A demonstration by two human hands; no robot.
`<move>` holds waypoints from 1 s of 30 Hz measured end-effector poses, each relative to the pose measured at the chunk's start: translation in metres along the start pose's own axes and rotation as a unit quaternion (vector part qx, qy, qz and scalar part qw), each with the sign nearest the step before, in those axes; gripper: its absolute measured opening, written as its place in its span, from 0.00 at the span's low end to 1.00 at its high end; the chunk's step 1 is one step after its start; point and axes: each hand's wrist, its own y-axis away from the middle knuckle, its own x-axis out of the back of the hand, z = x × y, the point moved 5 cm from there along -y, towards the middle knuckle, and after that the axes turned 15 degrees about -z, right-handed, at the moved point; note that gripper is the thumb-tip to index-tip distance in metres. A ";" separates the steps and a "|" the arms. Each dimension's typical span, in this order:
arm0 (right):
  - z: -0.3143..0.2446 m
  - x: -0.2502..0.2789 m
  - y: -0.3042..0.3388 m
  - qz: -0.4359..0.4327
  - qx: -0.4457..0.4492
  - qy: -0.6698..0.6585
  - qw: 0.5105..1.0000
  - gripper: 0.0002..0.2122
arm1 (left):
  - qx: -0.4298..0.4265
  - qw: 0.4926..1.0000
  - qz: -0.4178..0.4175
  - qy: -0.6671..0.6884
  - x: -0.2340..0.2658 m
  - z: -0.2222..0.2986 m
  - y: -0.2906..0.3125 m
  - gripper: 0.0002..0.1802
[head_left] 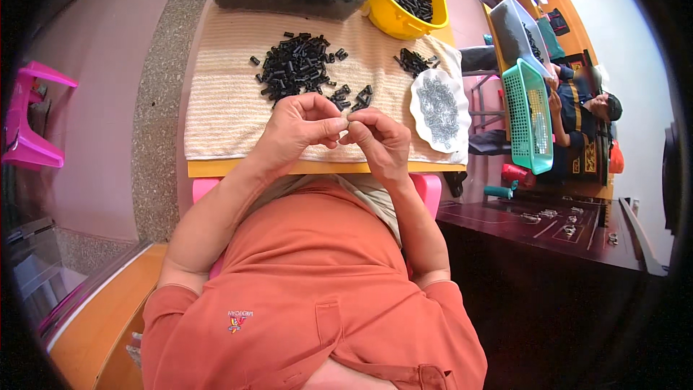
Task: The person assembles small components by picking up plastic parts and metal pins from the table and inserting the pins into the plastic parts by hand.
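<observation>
My left hand point(302, 130) and my right hand point(382, 146) meet above the near edge of a striped towel point(224, 112). Both are closed in a pinch, thumbs against fingers, around something too small to make out. Just beyond my left hand lies a heap of short black plastic pieces point(294, 65). A few loose black pieces point(363, 97) sit right past my fingertips. To the right of my right hand stands a white scalloped dish point(419, 117), holding many small clear pieces point(440, 105). Another small black cluster point(413, 63) lies above the dish.
At the table's far side stand a clear tub point(289, 1) and a yellow basin point(397, 27), both with black pieces. On the right, a person point(577, 119) sits by a green basket point(518, 112). A pink stool point(32, 119) stands left on the floor.
</observation>
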 end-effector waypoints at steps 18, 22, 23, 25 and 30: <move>0.003 0.012 0.002 -0.028 -0.123 -0.077 0.989 0.07 | -0.038 0.987 0.002 -0.156 -0.004 0.002 0.001 0.05; 0.004 0.012 0.001 -0.032 -0.109 -0.066 0.991 0.07 | -0.042 0.989 -0.003 -0.144 -0.005 0.006 0.001 0.05; 0.004 0.012 0.001 -0.027 -0.104 -0.072 0.992 0.07 | -0.043 0.989 -0.005 -0.142 -0.006 0.007 0.001 0.05; 0.004 0.011 0.001 -0.023 -0.100 -0.078 0.992 0.07 | -0.045 0.989 -0.007 -0.144 -0.004 0.006 0.001 0.05; 0.009 0.009 0.002 -0.009 -0.089 -0.157 0.984 0.07 | -0.048 0.988 -0.011 -0.149 -0.006 0.010 0.002 0.05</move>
